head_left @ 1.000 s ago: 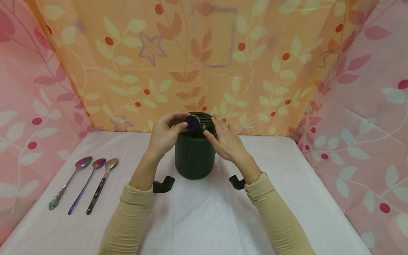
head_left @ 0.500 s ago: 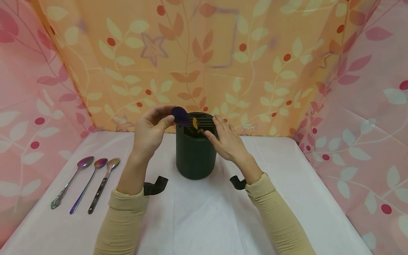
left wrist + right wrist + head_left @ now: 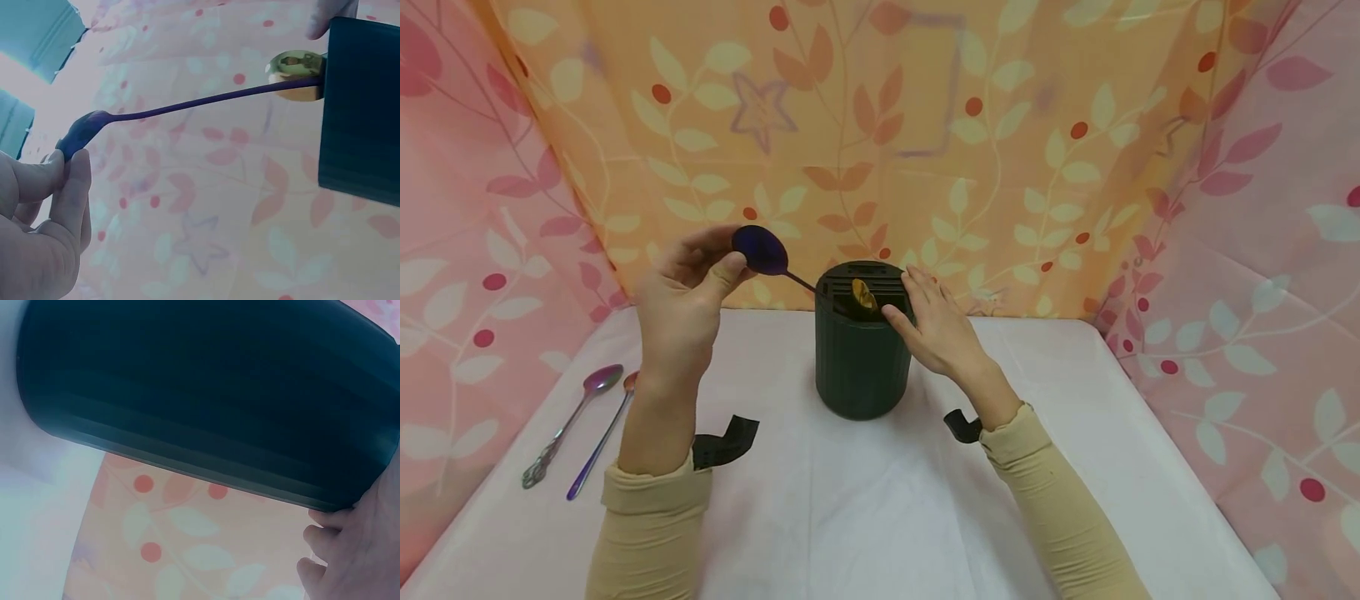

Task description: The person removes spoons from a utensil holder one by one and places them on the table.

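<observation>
My left hand [image 3: 681,308] pinches the bowl of a dark purple spoon [image 3: 760,250] between thumb and fingers, left of a dark green utensil holder [image 3: 862,367]. The spoon's thin handle slants down to the holder's top; its far end is hidden inside. In the left wrist view the spoon [image 3: 206,100] lies nearly level across the picture, close to the holder's mouth. A gold spoon [image 3: 863,294] stands in the holder with its bowl showing. My right hand [image 3: 940,329] rests against the holder's right rim, fingers extended along the side, thumb at the front.
A spoon with an ornate handle [image 3: 568,425] and a slim purple-blue spoon [image 3: 601,442] lie at the left of the white-covered table [image 3: 880,508]. My left forearm covers part of that area. Floral cloth [image 3: 880,192] hangs behind and on both sides.
My left hand has moved left and up, drawing the purple spoon most of the way out of the holder. The right hand stays at the rim. The black-handled spoon is now hidden by my left arm.
</observation>
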{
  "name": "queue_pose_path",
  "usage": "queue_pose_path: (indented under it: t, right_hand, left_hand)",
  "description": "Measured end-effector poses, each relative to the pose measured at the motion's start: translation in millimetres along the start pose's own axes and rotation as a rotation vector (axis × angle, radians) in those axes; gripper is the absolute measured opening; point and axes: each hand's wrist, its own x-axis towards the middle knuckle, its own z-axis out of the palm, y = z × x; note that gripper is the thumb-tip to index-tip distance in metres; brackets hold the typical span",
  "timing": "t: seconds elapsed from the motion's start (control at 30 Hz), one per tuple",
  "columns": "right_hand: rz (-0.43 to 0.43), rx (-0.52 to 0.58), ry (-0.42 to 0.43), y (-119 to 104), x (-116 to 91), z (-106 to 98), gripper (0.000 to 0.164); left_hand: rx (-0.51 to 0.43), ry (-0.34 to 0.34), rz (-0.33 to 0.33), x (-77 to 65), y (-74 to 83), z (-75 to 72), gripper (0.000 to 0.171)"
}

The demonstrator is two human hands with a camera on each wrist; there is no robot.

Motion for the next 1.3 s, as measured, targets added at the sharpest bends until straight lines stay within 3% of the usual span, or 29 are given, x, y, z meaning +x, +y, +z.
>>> queue_pose_path:
  t: [0.23, 0.43, 0.6, 0.77, 0.9, 1.03, 1.13, 1.3]
  right_hand:
    - [0.002, -0.033, -0.016, 2, 1, 0, 0.098]
    - [0.010, -0.024, -0.018, 3, 0, 1, 0.099]
    - [0.008, -0.015, -0.011, 3, 0, 1, 0.100]
    - [0.005, -0.013, -0.010, 3, 0, 0, 0.101]
    - [0.001, -0.013, -0.006, 2, 0, -1, 0.101]
    - [0.004, -0.005, -0.008, 2, 0, -1, 0.101]
    - [0.009, 0.000, -0.008, 2, 0, 0, 0.102]
    - [0.009, -0.002, -0.008, 1, 0, 1, 0.102]
  left_hand:
    - [-0.085, 0.045, 0.023, -1.5, 18.0, -13.8, 0.027]
    - [-0.049, 0.044, 0.085, 0.0, 27.3, -33.9, 0.031]
    - [-0.039, 0.103, 0.040, 0.7, 35.0, -52.7, 0.036]
    - [0.119, 0.117, -0.026, -1.9, 34.5, -71.8, 0.032]
    - [0.439, 0.046, -0.165, -3.8, 29.0, -93.0, 0.030]
    - [0.752, -0.076, -0.284, -2.0, 21.3, -114.6, 0.031]
    - [0.831, -0.173, -0.330, 2.5, 13.7, -129.6, 0.030]
    - [0.836, -0.393, -0.450, 13.6, -3.9, -153.2, 0.034]
